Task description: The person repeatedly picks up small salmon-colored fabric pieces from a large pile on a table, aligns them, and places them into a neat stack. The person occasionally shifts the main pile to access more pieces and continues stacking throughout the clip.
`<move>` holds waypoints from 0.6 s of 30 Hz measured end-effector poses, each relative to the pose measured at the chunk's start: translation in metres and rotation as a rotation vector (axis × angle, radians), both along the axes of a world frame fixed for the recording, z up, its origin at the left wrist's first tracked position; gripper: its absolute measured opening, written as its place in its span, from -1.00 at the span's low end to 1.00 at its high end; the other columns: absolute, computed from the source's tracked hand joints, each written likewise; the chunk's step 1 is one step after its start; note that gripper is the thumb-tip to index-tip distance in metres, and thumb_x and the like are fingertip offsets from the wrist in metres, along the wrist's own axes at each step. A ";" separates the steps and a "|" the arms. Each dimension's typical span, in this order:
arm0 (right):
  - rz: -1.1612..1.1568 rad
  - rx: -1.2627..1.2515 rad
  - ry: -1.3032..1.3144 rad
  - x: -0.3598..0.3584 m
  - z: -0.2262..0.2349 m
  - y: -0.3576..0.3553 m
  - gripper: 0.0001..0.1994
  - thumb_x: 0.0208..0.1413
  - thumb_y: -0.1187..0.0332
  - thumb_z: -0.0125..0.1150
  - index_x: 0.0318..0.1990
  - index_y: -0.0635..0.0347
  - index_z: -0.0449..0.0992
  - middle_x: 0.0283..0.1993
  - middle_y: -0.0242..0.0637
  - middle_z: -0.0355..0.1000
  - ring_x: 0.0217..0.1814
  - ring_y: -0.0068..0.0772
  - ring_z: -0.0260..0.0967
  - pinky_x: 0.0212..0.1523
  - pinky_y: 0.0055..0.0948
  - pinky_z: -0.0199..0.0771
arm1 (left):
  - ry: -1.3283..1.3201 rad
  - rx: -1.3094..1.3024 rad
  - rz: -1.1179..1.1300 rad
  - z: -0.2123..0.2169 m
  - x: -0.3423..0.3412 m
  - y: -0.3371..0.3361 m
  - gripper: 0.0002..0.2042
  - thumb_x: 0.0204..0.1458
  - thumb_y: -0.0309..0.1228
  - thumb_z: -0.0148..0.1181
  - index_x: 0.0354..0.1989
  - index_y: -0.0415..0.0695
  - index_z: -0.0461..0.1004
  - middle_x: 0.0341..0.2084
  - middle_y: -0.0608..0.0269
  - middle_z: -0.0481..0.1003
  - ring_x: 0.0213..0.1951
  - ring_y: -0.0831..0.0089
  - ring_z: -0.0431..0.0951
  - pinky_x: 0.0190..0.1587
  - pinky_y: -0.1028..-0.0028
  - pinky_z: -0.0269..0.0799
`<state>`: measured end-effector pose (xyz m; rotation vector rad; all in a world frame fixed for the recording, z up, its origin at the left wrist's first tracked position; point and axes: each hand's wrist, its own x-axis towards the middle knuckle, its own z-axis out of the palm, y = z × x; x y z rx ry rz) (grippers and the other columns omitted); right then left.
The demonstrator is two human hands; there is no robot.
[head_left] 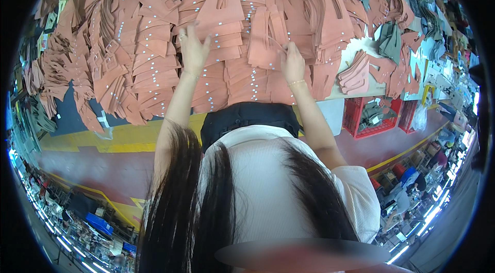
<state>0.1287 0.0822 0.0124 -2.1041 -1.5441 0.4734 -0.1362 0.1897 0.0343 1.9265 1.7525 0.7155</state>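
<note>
Head view: the left hand (194,50) is laid spread on a terracotta leather piece (219,7) reaching beyond its fingers, while a thin curved strip (276,42) is pinched by the right hand (293,63) at its fingertips.

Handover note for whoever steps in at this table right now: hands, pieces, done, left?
Left hand: flat, fingers spread, on the terracotta-brown cut leather pieces with small metal studs.
Right hand: pinching the edge of one brown leather strap piece.
Pieces cover the worktable in overlapping stacks; red plastic crates stand on the floor, right.
Done or left: cannot tell.
</note>
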 end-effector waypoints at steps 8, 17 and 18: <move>0.009 0.031 -0.163 0.010 0.005 0.051 -0.61 -0.09 0.37 0.31 -0.08 0.15 0.33 -0.06 -0.10 0.33 -0.03 0.02 0.30 -0.12 -0.11 0.36 | -0.171 -0.488 -0.272 -0.012 0.036 -0.051 -0.68 0.01 -0.40 0.21 -0.09 -0.26 0.37 -0.29 0.07 0.46 -0.24 0.33 0.52 -0.22 0.42 0.45; 0.367 -0.058 -0.331 -0.005 0.028 -0.027 -0.26 -0.24 0.20 0.45 0.17 0.10 0.26 0.32 -0.14 0.01 0.35 0.05 -0.09 0.23 0.01 0.06 | -0.742 -1.116 -0.041 -0.030 0.070 -0.085 -0.77 0.12 -0.32 0.10 -0.21 -0.26 0.45 -0.36 0.15 0.55 -0.33 0.46 0.58 -0.31 0.54 0.50; 0.344 -0.032 -0.277 -0.006 0.026 -0.028 -0.27 -0.22 0.20 0.44 0.17 0.10 0.26 0.32 -0.13 0.02 0.35 0.05 -0.09 0.24 0.00 0.06 | -0.732 -1.117 -0.044 -0.029 0.072 -0.083 -0.77 0.13 -0.32 0.09 -0.20 -0.26 0.45 -0.35 0.15 0.55 -0.32 0.46 0.59 -0.31 0.54 0.50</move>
